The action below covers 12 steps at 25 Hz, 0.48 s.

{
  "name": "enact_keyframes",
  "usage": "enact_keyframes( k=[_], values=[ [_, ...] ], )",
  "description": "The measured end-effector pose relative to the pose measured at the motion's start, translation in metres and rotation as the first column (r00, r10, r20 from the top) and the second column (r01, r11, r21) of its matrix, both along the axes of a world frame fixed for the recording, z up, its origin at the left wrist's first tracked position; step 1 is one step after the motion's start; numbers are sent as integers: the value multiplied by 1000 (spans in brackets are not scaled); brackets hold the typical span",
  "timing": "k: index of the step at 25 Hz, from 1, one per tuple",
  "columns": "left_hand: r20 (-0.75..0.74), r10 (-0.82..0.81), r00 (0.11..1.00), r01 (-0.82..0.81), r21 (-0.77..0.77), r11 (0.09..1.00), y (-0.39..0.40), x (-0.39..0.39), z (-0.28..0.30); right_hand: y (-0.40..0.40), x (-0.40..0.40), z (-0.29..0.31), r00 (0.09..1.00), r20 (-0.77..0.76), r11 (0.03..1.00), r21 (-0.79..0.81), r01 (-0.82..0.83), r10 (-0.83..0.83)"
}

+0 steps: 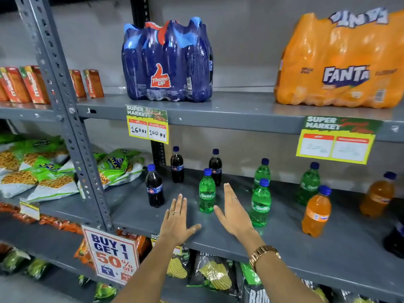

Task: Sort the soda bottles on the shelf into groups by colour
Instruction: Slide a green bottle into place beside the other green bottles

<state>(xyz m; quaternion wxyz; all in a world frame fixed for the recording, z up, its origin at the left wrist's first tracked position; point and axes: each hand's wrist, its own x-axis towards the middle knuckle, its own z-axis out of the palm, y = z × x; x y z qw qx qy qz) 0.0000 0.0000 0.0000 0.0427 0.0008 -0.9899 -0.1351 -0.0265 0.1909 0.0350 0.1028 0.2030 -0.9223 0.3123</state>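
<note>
Reaching: both hands out flat over the grey shelf (284, 241), framing one green bottle, nothing gripped yet
Left hand (178, 221): fingers spread fully, palm down, empty; sits just left of the front green bottle (207, 193), apart from it
Right hand (234, 212): flat and open, edge-on, empty; just right of that same bottle, not touching as far as I can tell
Why so held: likely a bracket before a grab or a slide toward the other greens
Dark colas: front-left one (154, 186), two at back (177, 166) and (215, 168); loosely bunched on the left, so that group is near formed
Greens: three more to the right (261, 204), (262, 171), (309, 184); the framed one stands alone among colas, the odd one out
Orange: two (317, 213), (378, 195), well apart, right side
Far right edge: dark bottle (395, 239), cut off, stray from cola group
Progress: early, colours mixed across the shelf
</note>
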Motion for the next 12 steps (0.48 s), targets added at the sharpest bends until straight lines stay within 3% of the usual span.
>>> enact_keyframes(
  k=[6,12],
  values=[
    [162,-13,987,19,-37,999,-8,-11,-22,-28,-34,-25,980,197,1000,6,24,-25],
    [181,-7,983,25,-98,995,-11,-18,-37,-49,-58,-43,943,328,936,-317,156,-46]
  ],
)
